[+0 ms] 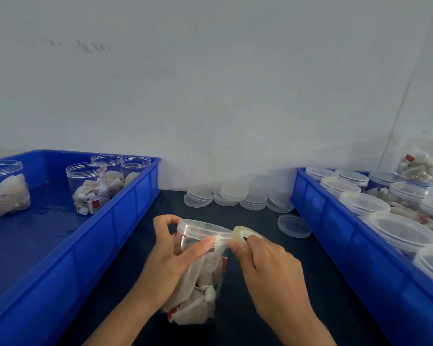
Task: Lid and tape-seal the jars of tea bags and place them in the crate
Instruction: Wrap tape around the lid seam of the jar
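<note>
Jar (198,275) of tea bags, clear plastic and already capped with a translucent lid (204,229), stands near the front edge of the dark surface (273,283), between two blue crates. The left hand (171,258) grips it: fingers wrap around the far side just under the lid, while the thumb presses flat across the near wall at the lid's lower rim. The right hand (268,268) pinches a roll of clear tape (245,234) held right against the lid's right side, thumb tip touching the seam where lid meets jar. Whether a strip already sticks to the jar is hard to tell.

The left crate (90,245) runs along the left edge of the surface and holds four uncapped jars of tea bags (89,188) toward its far end, one of them apart at the far left. The right crate (360,248) lines the right edge and is packed with lidded jars (364,202); one more jar lies on top of them at the far right corner. Loose spare lids (235,196) are piled at the back edge of the surface against the white wall (210,83), and a single lid (294,226) lies flat just beside the right crate.
</note>
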The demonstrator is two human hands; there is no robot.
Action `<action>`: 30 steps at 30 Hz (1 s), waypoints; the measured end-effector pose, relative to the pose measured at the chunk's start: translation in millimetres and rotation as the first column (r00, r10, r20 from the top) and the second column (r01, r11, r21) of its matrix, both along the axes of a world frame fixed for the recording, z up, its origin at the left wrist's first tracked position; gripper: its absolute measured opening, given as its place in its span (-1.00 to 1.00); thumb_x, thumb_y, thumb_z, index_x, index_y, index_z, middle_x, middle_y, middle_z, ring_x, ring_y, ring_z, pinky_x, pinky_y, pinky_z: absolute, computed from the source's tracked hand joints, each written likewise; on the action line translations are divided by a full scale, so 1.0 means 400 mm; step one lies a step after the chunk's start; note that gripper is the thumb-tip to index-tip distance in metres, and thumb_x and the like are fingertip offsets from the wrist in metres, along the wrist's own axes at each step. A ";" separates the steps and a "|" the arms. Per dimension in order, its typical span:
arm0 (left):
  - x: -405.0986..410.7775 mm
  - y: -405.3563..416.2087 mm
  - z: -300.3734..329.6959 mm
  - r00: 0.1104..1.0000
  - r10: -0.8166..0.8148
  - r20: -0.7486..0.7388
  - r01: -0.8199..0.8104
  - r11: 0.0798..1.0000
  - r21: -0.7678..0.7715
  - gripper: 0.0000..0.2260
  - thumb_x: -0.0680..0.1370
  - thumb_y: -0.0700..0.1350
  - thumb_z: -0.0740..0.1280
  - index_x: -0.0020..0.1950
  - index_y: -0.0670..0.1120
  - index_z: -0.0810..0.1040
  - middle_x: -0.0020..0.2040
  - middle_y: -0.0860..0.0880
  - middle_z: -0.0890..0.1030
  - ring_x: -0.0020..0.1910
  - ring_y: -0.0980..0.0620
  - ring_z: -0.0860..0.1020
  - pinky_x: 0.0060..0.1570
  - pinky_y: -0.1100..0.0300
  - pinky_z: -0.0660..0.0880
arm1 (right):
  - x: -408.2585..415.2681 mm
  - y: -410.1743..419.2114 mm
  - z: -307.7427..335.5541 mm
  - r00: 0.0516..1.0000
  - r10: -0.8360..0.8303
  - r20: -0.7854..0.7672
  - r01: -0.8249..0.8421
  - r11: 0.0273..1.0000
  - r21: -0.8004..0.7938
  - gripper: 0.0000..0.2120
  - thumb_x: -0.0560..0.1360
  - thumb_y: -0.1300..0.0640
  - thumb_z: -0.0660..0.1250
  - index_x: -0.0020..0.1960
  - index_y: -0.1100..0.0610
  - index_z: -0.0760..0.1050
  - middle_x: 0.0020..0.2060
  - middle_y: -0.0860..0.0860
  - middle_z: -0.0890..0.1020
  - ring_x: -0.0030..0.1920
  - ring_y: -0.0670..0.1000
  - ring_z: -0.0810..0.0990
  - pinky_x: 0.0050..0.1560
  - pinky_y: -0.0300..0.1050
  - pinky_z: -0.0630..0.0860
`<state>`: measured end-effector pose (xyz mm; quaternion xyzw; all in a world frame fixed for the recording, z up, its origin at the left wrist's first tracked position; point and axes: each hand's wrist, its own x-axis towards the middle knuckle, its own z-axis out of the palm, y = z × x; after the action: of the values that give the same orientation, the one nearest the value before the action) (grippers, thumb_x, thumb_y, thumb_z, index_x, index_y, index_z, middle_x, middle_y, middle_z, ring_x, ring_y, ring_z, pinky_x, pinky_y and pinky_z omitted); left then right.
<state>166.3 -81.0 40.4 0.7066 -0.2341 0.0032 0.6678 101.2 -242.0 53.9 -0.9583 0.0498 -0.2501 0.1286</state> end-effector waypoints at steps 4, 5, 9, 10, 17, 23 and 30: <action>0.001 0.010 -0.002 0.993 0.065 0.103 -0.071 0.996 0.054 -0.54 0.33 0.31 0.34 0.11 0.08 0.47 0.03 0.12 0.61 0.03 0.20 0.60 0.03 0.16 0.53 | -0.004 0.020 -0.014 0.999 -0.019 0.038 0.011 0.978 0.209 -0.45 0.46 -0.39 -0.06 -0.39 0.04 0.25 -0.50 -0.06 0.38 -0.48 -0.07 0.32 -0.44 -0.24 0.19; -0.002 0.010 -0.005 0.990 0.082 0.117 -0.090 0.994 0.064 -0.53 0.34 0.35 0.30 0.14 0.14 0.49 0.06 0.13 0.60 0.05 0.22 0.59 0.08 0.12 0.53 | -0.004 0.025 -0.015 0.999 -0.020 0.048 0.008 0.970 0.243 -0.45 0.45 -0.40 -0.04 -0.40 0.05 0.24 -0.52 -0.05 0.36 -0.51 -0.06 0.30 -0.46 -0.24 0.20; -0.009 0.000 -0.009 0.988 0.124 0.092 -0.138 0.975 0.172 -0.15 0.15 0.57 0.26 0.36 0.22 0.32 0.13 0.25 0.58 0.15 0.24 0.54 0.21 0.06 0.49 | -0.005 0.035 -0.020 0.997 0.034 0.065 -0.050 0.961 0.272 -0.50 0.48 -0.36 0.00 -0.38 0.02 0.25 -0.52 -0.06 0.38 -0.52 -0.08 0.32 -0.48 -0.25 0.21; -0.009 -0.003 -0.010 0.983 0.151 0.100 -0.169 0.965 0.202 -0.09 0.09 0.60 0.27 0.36 0.22 0.30 0.13 0.26 0.57 0.15 0.23 0.53 0.21 0.09 0.47 | -0.007 0.036 -0.021 0.996 0.068 0.064 -0.083 0.960 0.269 -0.54 0.51 -0.33 0.02 -0.36 0.00 0.25 -0.50 -0.06 0.39 -0.51 -0.09 0.36 -0.48 -0.24 0.24; 0.013 -0.003 -0.015 0.959 0.284 0.003 -0.282 0.950 0.137 -0.29 0.04 0.50 0.42 0.06 0.17 0.43 -0.03 0.17 0.60 -0.02 0.19 0.59 -0.11 0.21 0.53 | -0.017 0.041 -0.005 0.984 0.173 -0.039 -0.165 0.975 0.152 -0.70 0.55 -0.30 -0.01 -0.22 -0.13 0.20 -0.41 -0.06 0.46 -0.37 -0.14 0.48 -0.35 -0.29 0.42; 0.016 0.001 -0.016 0.963 0.265 -0.054 -0.261 0.963 0.074 -0.17 -0.08 0.53 0.41 0.08 0.17 0.44 -0.02 0.13 0.63 -0.04 0.15 0.63 -0.01 0.01 0.60 | -0.021 0.026 0.021 0.992 0.091 -0.082 -0.094 0.995 -0.040 -0.32 0.25 -0.47 -0.39 -0.31 0.00 0.27 -0.45 -0.04 0.42 -0.45 -0.07 0.39 -0.41 -0.26 0.24; 0.024 0.012 -0.006 0.970 0.214 -0.112 -0.210 0.976 0.047 -0.30 0.01 0.33 0.54 0.07 0.13 0.49 -0.04 0.10 0.66 -0.04 0.11 0.64 0.03 0.00 0.58 | -0.010 -0.017 0.027 0.985 0.066 -0.158 -0.052 0.995 0.087 -0.27 0.23 -0.49 -0.28 -0.23 0.01 0.42 -0.40 -0.01 0.50 -0.41 -0.11 0.45 -0.34 -0.27 0.37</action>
<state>175.8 -76.3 38.0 0.7382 -0.1179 0.0294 0.6636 97.1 -248.6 64.8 -0.9703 0.0420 -0.1657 0.1710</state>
